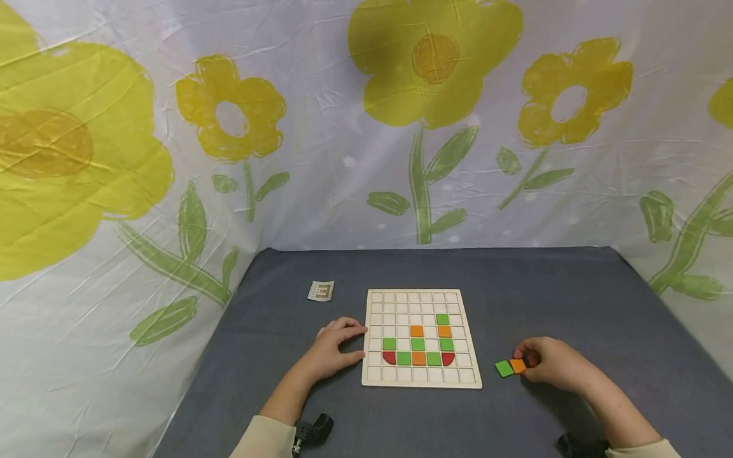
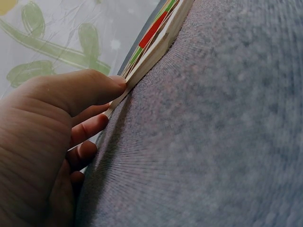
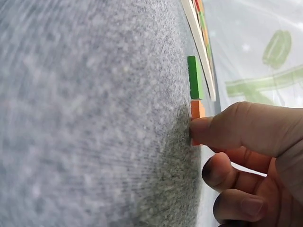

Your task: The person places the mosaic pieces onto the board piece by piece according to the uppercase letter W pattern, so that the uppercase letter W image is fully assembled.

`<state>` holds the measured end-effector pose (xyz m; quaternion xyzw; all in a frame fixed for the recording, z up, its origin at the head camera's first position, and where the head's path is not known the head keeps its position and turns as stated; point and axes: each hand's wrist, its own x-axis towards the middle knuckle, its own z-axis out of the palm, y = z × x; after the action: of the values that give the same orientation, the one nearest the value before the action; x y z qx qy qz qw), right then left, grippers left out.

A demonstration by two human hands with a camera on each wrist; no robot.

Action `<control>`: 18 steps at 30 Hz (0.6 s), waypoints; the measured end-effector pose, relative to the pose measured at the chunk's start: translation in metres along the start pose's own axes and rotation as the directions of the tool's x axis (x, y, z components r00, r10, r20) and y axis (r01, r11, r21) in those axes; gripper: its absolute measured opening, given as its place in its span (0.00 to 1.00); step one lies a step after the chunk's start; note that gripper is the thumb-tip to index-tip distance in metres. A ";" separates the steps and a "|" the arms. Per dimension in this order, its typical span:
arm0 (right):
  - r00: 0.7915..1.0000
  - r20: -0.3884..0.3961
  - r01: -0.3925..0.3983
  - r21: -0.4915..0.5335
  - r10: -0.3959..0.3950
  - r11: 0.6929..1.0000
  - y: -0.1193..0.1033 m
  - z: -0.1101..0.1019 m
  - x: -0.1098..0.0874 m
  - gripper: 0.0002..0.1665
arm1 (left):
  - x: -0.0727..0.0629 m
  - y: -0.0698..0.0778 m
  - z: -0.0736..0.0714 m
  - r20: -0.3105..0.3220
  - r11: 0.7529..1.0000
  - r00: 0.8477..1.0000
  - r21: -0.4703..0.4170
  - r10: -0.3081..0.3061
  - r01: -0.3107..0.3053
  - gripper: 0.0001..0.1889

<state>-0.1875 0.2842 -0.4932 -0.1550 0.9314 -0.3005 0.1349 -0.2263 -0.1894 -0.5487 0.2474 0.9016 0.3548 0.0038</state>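
A pale wooden grid board [image 1: 422,385] lies flat on the cloth with green, orange and red tiles in several of its cells. Against its left edge, the thumb and a fingertip of my left hand [image 1: 335,348] rest, the fingers only loosely bent; the left wrist view shows the thumb [image 2: 97,87] on the board's side. To the right of the board, my right hand [image 1: 552,364] pinches an orange square tile [image 1: 517,366] at the cloth. Next to that tile lies a green square tile [image 1: 504,368], also seen in the right wrist view. The orange tile [image 3: 195,109] is partly hidden by the thumb.
A small card [image 1: 321,291] with a printed grid pattern lies behind my left hand. Dark grey cloth [image 1: 515,286] covers the table. Behind it hangs a white curtain [image 1: 321,191] with yellow flowers.
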 end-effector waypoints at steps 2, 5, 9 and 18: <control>1.000 -0.008 0.008 -0.022 -0.008 1.000 0.001 0.000 0.000 0.14 | 0.000 0.000 -0.001 0.003 1.000 1.000 0.002 -0.006 0.006 0.25; 0.999 -0.022 0.023 -0.042 -0.024 0.999 0.001 -0.001 0.001 0.13 | 0.000 0.001 -0.001 0.006 1.000 1.000 0.005 -0.012 0.012 0.25; 0.998 -0.060 0.025 -0.063 -0.029 0.998 -0.002 -0.004 0.001 0.12 | 0.000 0.001 0.000 0.002 1.000 1.000 0.002 -0.012 0.012 0.25; 0.996 -0.086 0.019 -0.080 -0.025 0.997 -0.017 -0.012 0.007 0.11 | -0.001 0.001 0.000 0.000 1.000 1.000 0.001 -0.021 0.021 0.25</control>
<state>-0.1941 0.2747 -0.4740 -0.1572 0.9457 -0.2714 0.0849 -0.2250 -0.1890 -0.5483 0.2378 0.9044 0.3542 0.0074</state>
